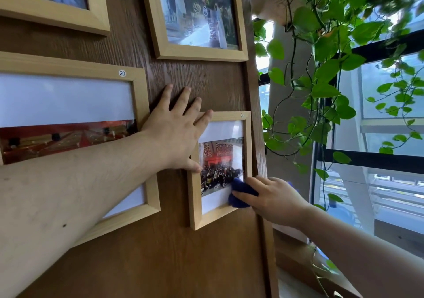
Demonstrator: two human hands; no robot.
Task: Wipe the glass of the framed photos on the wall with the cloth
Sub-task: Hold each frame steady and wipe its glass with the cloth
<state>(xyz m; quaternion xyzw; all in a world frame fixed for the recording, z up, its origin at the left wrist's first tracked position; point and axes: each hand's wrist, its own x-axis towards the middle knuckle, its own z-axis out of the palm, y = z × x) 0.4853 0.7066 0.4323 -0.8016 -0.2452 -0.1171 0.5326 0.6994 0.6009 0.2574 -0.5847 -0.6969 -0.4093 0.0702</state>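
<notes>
A small framed photo (221, 167) is being used here as the landmark; it is hanging on a brown wood-grain wall panel (174, 252), close to the panel's right edge. A blue cloth (241, 193) is being pressed against the glass at the lower right corner of this frame, bunched under the right hand (273, 198). The fingers (244, 198) of that hand are being curled closed around the cloth, with the fingertips lying on top of it.

The left hand (175, 135) is being laid flat at the upper left corner of the small frame, its fingers spread open; the thumb is being rested on the frame's left edge (just touching the glass there), the little finger is lying on the top rail, and the other fingertips are being pressed against the bare panel above it.

To the left of the small frame, a larger framed photo (68, 105) with a round sticker marked 20 is being partly covered by the left forearm. Above the small frame, another framed photo (195, 18) is being shown, and a fourth one (52, 1) is cut off at the far upper left. To the right of the small frame, beyond the panel's edge, a leafy trailing plant (325, 68) is hanging in front of a window (390, 137).
</notes>
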